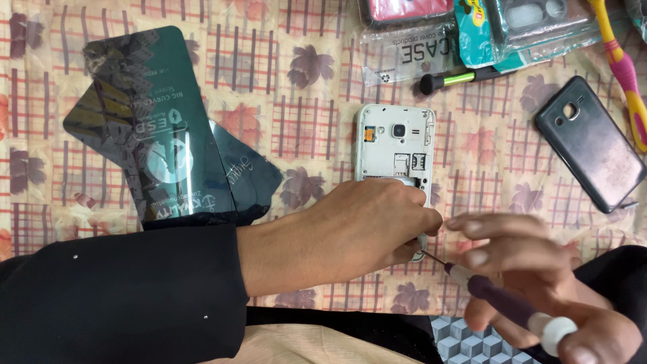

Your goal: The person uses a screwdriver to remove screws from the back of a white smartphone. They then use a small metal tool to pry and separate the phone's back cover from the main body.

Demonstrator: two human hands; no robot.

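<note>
A patterned cloth (296, 128) covers the table. The left hand (364, 222) presses on the opened white phone (395, 152), hiding its lower half. Just right, the blurred right hand (539, 283) grips a purple screwdriver (502, 303).

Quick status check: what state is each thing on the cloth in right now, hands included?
White phone: face down, back cover off, innards exposed.
Dark back cover: off, lying apart to the right.
Purple screwdriver: gripped, tip at the phone's lower edge.
Left hand: pressing on the phone.
Right hand: closed on the screwdriver, blurred.
Green packets: flat, stacked.
</note>
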